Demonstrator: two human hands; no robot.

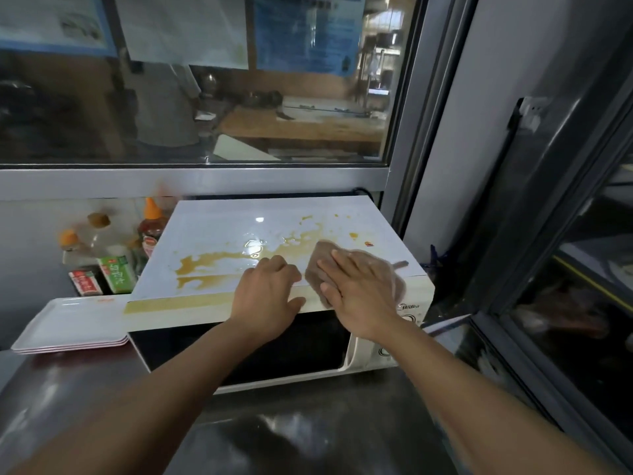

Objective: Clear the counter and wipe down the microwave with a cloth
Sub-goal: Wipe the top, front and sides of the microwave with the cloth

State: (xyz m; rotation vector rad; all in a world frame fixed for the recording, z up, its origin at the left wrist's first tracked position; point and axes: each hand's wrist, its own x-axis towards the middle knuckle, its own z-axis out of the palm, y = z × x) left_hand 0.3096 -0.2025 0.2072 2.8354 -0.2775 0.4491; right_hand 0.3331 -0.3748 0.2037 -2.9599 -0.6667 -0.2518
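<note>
A white microwave (219, 231) stands on the dark counter (308, 423), its top smeared with a brownish-yellow spill (212, 262). A brown cloth (317, 265) lies on the right part of the top, near the front edge. My right hand (359, 289) presses flat on the cloth with straight fingers. My left hand (267, 293) rests on the microwave's front top edge just left of the cloth, fingers curled over the top. The spill runs from the cloth leftward and down the front lip.
Sauce bottles (150, 228) and small cartons (116, 272) stand behind the microwave's left side. A stack of white trays (68, 323) sits on the counter at left. A glass window is behind; a dark glass cabinet (565, 269) is at right.
</note>
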